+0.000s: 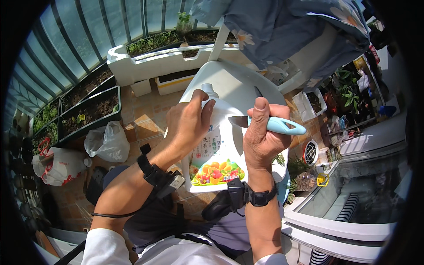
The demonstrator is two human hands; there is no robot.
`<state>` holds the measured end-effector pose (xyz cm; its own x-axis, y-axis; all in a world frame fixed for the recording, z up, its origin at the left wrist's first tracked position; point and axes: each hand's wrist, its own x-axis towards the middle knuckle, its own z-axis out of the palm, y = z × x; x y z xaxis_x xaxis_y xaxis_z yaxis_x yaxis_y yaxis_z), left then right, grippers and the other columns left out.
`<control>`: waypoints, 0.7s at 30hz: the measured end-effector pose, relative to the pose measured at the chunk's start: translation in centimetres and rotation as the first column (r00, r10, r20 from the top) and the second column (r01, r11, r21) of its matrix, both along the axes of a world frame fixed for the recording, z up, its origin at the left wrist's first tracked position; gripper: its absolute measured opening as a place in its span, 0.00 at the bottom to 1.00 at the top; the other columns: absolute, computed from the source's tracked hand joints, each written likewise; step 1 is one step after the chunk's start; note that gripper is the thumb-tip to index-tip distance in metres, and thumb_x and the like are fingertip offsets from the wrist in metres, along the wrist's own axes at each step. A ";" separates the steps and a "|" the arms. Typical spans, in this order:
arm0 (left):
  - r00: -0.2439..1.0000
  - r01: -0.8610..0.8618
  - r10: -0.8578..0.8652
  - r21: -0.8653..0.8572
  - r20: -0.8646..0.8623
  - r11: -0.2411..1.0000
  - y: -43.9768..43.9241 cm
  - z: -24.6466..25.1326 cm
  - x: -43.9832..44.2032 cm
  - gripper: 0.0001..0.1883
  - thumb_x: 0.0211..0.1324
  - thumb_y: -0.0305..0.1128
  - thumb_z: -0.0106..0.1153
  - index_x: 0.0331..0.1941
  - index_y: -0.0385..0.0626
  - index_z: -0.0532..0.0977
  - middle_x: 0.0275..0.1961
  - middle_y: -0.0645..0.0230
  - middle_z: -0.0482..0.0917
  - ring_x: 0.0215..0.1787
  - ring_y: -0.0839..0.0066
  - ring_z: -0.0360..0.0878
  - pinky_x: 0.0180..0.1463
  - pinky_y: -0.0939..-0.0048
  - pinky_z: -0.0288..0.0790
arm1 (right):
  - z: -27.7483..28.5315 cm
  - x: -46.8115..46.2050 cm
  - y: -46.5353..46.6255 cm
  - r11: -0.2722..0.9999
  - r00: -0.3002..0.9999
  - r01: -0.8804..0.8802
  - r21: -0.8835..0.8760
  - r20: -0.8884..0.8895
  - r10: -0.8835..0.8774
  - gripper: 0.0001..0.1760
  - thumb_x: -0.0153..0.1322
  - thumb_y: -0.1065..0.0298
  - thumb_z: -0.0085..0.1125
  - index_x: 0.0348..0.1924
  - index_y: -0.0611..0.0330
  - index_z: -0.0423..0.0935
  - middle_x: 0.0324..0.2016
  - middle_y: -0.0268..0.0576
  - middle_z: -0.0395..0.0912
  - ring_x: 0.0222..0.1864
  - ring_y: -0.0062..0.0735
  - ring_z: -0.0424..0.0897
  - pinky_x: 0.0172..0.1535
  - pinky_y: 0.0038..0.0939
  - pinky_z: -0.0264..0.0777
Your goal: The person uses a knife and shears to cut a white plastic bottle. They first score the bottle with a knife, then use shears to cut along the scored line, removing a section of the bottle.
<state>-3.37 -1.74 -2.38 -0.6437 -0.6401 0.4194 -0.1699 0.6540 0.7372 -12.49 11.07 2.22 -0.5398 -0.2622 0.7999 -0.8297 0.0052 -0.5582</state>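
Observation:
A white plastic laundry detergent jug [228, 142], with printed writing and a fruit picture on its label, lies on a pale plastic chair [232, 74], its threaded, uncapped neck pointing away from me. My left hand [188, 122] rests on the jug just below the neck, thumb and forefinger bent around its upper part. In my right hand [266, 135] is a small knife with a light blue handle [285, 126]; its blade [238, 121] points left over the jug's handle side. Whether the tip touches the plastic, I cannot tell. A dark pointed thing [258, 91] lies on the chair beyond my right hand.
Soil-filled planters [89, 114] and a white foam box [159, 64] stand along the railing. A white plastic bag [107, 140] sits on the tiled floor at left. Blue flowered cloth [285, 29] hangs at upper right. A glass window [347, 185] is at right.

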 end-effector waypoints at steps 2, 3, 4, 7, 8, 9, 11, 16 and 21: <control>0.996 0.057 -0.060 0.040 0.070 0.998 -0.1 0.1 0.3 0.09 0.69 0.33 0.65 0.44 0.41 0.78 0.23 0.57 0.82 0.23 0.62 0.85 0.28 0.61 0.73 | -0.2 -0.7 0.0 0.997 1.000 0.028 0.065 0.008 -0.029 0.15 0.79 0.60 0.68 0.36 0.61 0.76 0.22 0.36 0.82 0.23 0.18 0.76 0.32 0.22 0.70; 0.991 0.082 -0.089 0.065 0.103 0.994 -0.1 0.0 0.5 0.10 0.68 0.34 0.66 0.43 0.40 0.79 0.24 0.57 0.83 0.23 0.63 0.85 0.29 0.62 0.73 | -0.2 -0.9 0.0 0.998 1.000 0.023 0.059 0.018 -0.024 0.15 0.79 0.59 0.68 0.37 0.60 0.76 0.22 0.36 0.82 0.24 0.18 0.76 0.32 0.22 0.70; 0.990 0.107 -0.115 0.095 0.077 0.990 -0.1 0.0 0.6 0.10 0.67 0.34 0.67 0.43 0.40 0.79 0.24 0.56 0.83 0.24 0.64 0.85 0.29 0.62 0.74 | -0.1 -1.1 0.0 0.998 0.999 0.021 0.051 0.030 -0.022 0.16 0.79 0.58 0.68 0.37 0.60 0.76 0.22 0.36 0.82 0.24 0.18 0.77 0.33 0.22 0.71; 0.986 0.163 -0.167 0.129 0.017 0.978 0.0 -0.2 0.9 0.11 0.66 0.34 0.69 0.42 0.39 0.79 0.26 0.55 0.84 0.25 0.65 0.85 0.30 0.64 0.75 | 1.3 -1.3 0.0 0.999 0.994 -0.006 -0.054 0.108 0.012 0.15 0.81 0.58 0.64 0.45 0.62 0.77 0.23 0.36 0.82 0.25 0.19 0.77 0.32 0.23 0.71; 0.987 0.160 -0.162 0.107 0.014 0.981 0.1 -0.3 0.9 0.11 0.66 0.34 0.69 0.42 0.39 0.79 0.27 0.55 0.85 0.26 0.65 0.86 0.31 0.64 0.76 | 2.1 -1.3 -0.1 0.994 0.989 -0.018 -0.104 0.141 0.033 0.15 0.82 0.58 0.62 0.49 0.63 0.78 0.23 0.36 0.82 0.25 0.19 0.77 0.32 0.24 0.71; 0.989 0.148 -0.150 0.084 0.013 0.985 0.2 -0.4 0.9 0.11 0.65 0.34 0.69 0.42 0.38 0.79 0.27 0.55 0.85 0.26 0.65 0.86 0.31 0.64 0.76 | 3.0 -1.1 -0.1 0.990 0.982 -0.026 -0.138 0.180 0.051 0.17 0.83 0.58 0.60 0.53 0.64 0.79 0.24 0.36 0.82 0.25 0.19 0.76 0.32 0.24 0.71; 0.994 0.110 -0.112 0.087 0.020 0.990 0.4 -0.5 0.8 0.10 0.65 0.32 0.70 0.41 0.38 0.79 0.28 0.56 0.86 0.26 0.66 0.87 0.31 0.66 0.77 | 5.2 -0.8 0.5 0.916 0.850 -0.182 -0.357 0.411 0.329 0.19 0.83 0.59 0.58 0.58 0.65 0.78 0.24 0.33 0.77 0.20 0.19 0.70 0.28 0.26 0.69; 0.993 0.117 -0.119 0.115 0.010 0.986 0.5 -0.3 0.7 0.09 0.64 0.31 0.70 0.37 0.39 0.79 0.28 0.57 0.86 0.26 0.68 0.87 0.30 0.67 0.77 | 6.5 -1.0 -0.2 0.675 0.573 -0.461 -0.576 0.389 0.722 0.36 0.83 0.28 0.36 0.28 0.50 0.67 0.12 0.30 0.56 0.12 0.23 0.52 0.21 0.31 0.49; 0.995 0.101 -0.102 0.106 0.006 0.989 0.7 -0.2 0.4 0.10 0.62 0.30 0.71 0.32 0.39 0.79 0.25 0.58 0.84 0.23 0.69 0.85 0.29 0.67 0.76 | 2.8 -0.7 -1.7 0.733 0.633 -0.491 -0.472 0.384 0.672 0.28 0.86 0.45 0.46 0.27 0.52 0.56 0.14 0.28 0.54 0.15 0.19 0.51 0.23 0.28 0.48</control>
<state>-2.95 -1.03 -2.59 -0.7120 -0.6114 0.3454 -0.1152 0.5869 0.8014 -13.22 9.32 5.05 -0.6920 -0.4662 0.5511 -0.1941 -0.6151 -0.7641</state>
